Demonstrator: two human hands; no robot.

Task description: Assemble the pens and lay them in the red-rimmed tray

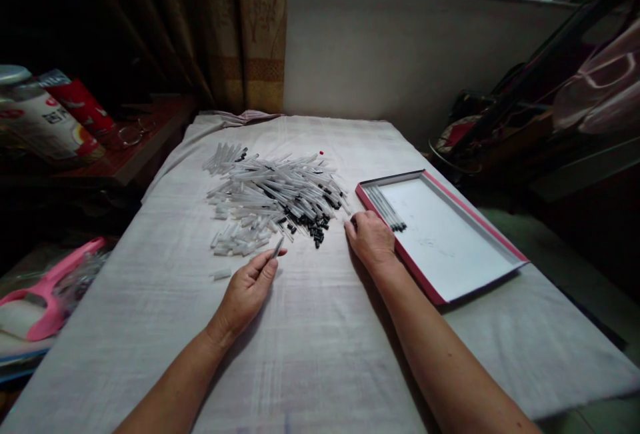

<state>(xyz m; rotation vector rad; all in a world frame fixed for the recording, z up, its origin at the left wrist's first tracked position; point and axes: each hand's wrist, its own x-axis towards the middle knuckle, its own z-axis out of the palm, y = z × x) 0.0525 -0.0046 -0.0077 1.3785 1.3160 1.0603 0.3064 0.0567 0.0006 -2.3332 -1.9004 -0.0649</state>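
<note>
My left hand (253,282) is closed on a slim grey pen (278,247), whose end sticks up past the thumb. Beyond it spreads a heap of clear pen barrels (295,184), some with dark refills inside. Clear pen caps (243,237) lie in the near left part of the heap, and small black plugs (317,231) are scattered at its near right edge. Just right of the heap, my right hand (371,237) rests low by the box's left wall with its fingers curled; what they hold, if anything, is hidden. A shallow red-rimmed box (465,247) contains several pens (385,209) side by side.
A white cloth (300,354) covers the table. One cap (221,275) and a tiny red piece (321,153) lie apart from the heap. On the left are a jar (47,121), glasses (137,132) and pink-handled scissors (50,287). A curtain (260,34) hangs behind.
</note>
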